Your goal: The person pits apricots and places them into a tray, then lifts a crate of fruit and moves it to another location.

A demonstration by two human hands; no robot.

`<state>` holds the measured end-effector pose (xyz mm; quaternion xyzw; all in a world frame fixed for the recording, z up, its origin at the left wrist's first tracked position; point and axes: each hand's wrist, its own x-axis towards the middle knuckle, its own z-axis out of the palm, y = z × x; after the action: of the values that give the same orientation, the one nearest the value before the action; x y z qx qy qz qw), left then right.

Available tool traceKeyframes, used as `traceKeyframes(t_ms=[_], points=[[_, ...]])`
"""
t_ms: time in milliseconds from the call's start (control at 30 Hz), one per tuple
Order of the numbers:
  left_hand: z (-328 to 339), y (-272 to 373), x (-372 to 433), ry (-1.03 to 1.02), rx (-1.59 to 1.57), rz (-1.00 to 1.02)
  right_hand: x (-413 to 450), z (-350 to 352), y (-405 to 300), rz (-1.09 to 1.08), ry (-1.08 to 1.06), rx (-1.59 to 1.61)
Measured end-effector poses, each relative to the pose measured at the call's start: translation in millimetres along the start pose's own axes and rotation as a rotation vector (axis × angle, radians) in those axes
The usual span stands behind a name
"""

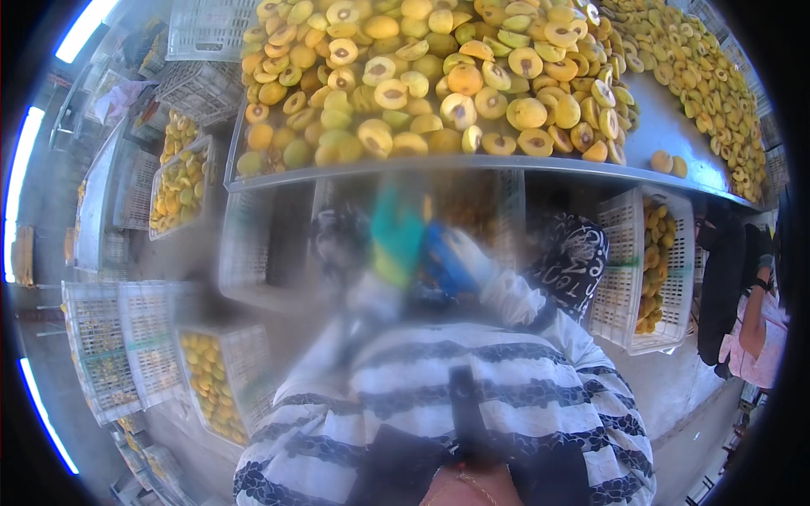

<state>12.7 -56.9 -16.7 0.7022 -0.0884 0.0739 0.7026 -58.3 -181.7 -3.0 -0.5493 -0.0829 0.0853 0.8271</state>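
Observation:
My left hand [397, 231], in a teal and yellow-green glove, hangs just in front of the metal table's near edge. Close to its right is my right hand [457, 256], in a blue and whitish glove. Both are blurred, so whether either holds anything is unclear. A small orange-yellow patch shows between them, too smeared to name. On the metal table [380, 169] lies a heap of halved yellow-green stone fruit [391, 93], many with brown pits or pit hollows facing up. Below the table edge, behind my hands, a plastic crate [511, 202] has blurred orange-brown contents.
A white crate [243, 253] stands left of my legs; a crate of fruit [617, 272] stands right. More fruit crates [250, 360] sit at left. A second fruit heap [702, 82] covers the table's right side. Another person [753, 335] is at far right.

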Motion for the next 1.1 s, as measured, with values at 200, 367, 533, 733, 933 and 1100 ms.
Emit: traceKeyframes(t_ms=[200, 367, 533, 733, 933, 1100], points=[[-11, 9, 0, -0.112, -0.578, -0.397, -9, 5, -15, 0.387, -0.054, 0.155], [-22, 8, 12, -0.384, 0.042, 0.077, -10, 1, -5, 0.573, -0.130, 0.654], [-41, -8, 13, -0.337, -0.096, -0.133, 2, -14, 19, 0.460, -0.687, 1.295], [-131, 63, 64, 0.158, 0.583, 0.007, -16, -96, 65, 0.650, 0.376, -0.012], [-85, 34, 150, -0.419, 1.024, 0.619, -5, -133, 123, 0.463, 0.261, -0.086], [-55, 21, 183, -0.704, 1.161, 0.319, -9, -105, 72, 0.339, 0.340, -0.225]])
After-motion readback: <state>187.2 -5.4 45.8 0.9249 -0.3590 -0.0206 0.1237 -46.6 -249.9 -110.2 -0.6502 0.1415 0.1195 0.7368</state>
